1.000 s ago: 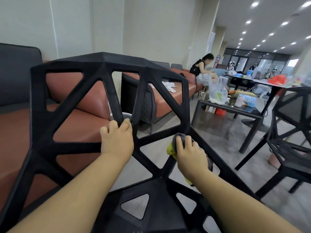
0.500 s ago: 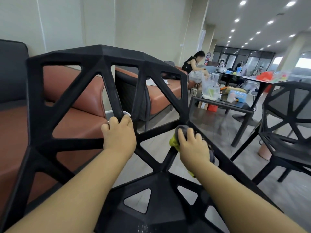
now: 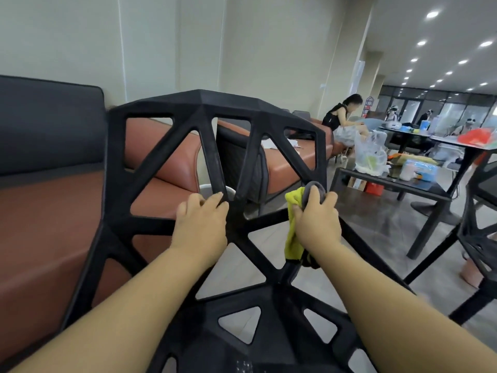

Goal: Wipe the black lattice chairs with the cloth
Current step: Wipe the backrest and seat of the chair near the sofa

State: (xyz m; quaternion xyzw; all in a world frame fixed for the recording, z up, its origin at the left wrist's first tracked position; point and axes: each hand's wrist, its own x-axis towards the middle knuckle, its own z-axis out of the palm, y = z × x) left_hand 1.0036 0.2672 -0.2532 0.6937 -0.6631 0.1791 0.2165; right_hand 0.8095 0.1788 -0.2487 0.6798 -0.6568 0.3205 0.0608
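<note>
Chair (image 3: 207, 103) in black fills the middle of the view. Its back is made of thick bars that cross and leave three-sided holes. The back stands up at 12 o'clock and the seat lies low at 6 o'clock.

The left hand (image 3: 200, 224) is a little toward 9 o'clock from the middle. Its fingers curl over the spot where two upright bars meet a flat bar, and it grips the chair there. The right hand (image 3: 317, 222) is close by, at 3 o'clock from the left hand. Its fingers and thumb wrap round the cloth (image 3: 291, 238) and hold it against a slanted bar at the right edge of the chair back. The cloth is yellow with a grey part. The grey part bunches up by the fingertips, and the yellow part hangs down under the wrist.

A brown and black sofa (image 3: 53, 211) sits behind the chair at 9 o'clock. A second chair (image 3: 478, 232) of the same kind stands at 3 o'clock, well apart from the first. A low dark table (image 3: 419, 188) is at 2 o'clock, with a clear bag (image 3: 371, 154) on it. A person (image 3: 338, 114) in black sits far back at 1 o'clock.
</note>
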